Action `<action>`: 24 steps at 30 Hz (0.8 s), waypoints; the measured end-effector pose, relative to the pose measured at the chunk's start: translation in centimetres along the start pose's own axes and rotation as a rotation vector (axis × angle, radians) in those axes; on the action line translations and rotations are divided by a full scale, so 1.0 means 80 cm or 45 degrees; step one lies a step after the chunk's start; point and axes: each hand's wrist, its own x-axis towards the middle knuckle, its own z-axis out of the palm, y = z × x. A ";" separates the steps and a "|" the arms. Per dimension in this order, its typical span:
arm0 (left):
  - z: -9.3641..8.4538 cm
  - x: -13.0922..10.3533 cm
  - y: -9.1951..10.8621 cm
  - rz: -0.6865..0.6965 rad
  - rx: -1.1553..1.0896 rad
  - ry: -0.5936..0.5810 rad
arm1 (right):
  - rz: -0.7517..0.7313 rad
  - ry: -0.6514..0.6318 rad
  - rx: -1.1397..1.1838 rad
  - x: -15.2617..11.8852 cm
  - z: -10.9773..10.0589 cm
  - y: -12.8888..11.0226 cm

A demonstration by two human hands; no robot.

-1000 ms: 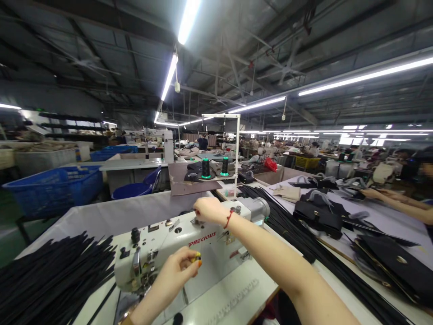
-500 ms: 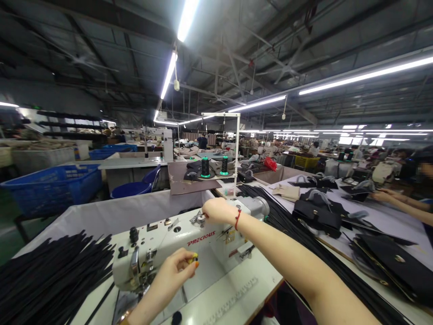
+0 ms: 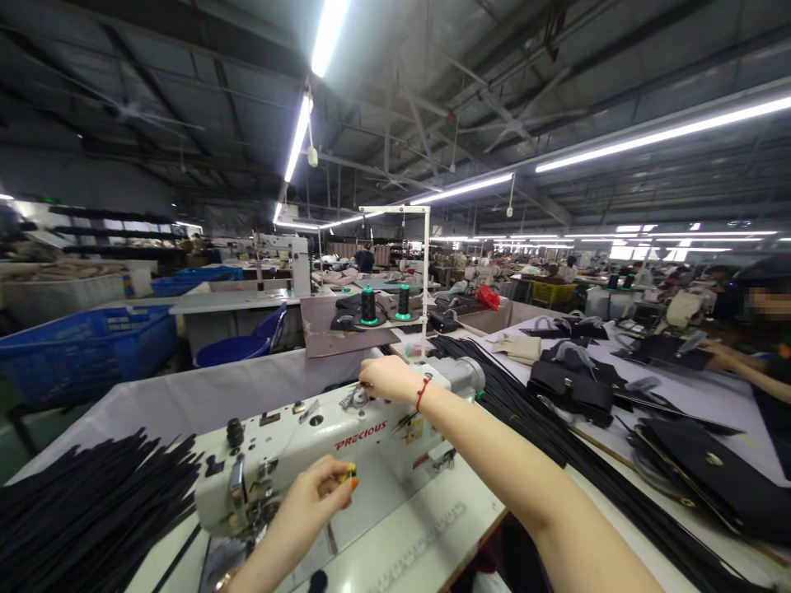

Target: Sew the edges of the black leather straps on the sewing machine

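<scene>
A white sewing machine (image 3: 297,461) lettered "PRECIOUS" stands in front of me. My left hand (image 3: 325,487) is held before its arm, thumb and fingertips pinched on a small dark thing too small to name, with yellow and orange at the fingertips. Across the machine's top reaches my right hand (image 3: 389,379), its fingers bent and closed beside the small metal winder part (image 3: 355,399). What those fingers grip is hidden. Two black thread cones (image 3: 369,305) stand behind, under the white thread stand (image 3: 426,272).
Black strips (image 3: 86,494) lie heaped at the left, and more long strips (image 3: 544,420) run along the right. Black bags (image 3: 572,383) cover part of the table at right, where a co-worker's hands (image 3: 729,358) work. A blue crate (image 3: 92,346) and blue chair (image 3: 241,346) stand beyond.
The whole view has shifted slightly, so things appear a little further left. My right hand has moved slightly over the machine top; my left hand keeps its pinch.
</scene>
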 end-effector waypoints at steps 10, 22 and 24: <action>-0.006 0.003 -0.020 0.024 -0.040 0.009 | -0.044 -0.014 0.296 0.001 0.020 0.039; 0.002 0.003 -0.019 -0.029 -0.137 0.096 | 0.158 -0.084 0.332 -0.017 0.014 0.038; -0.001 0.003 -0.021 -0.044 -0.142 0.084 | 0.249 -0.098 0.306 -0.031 0.017 0.044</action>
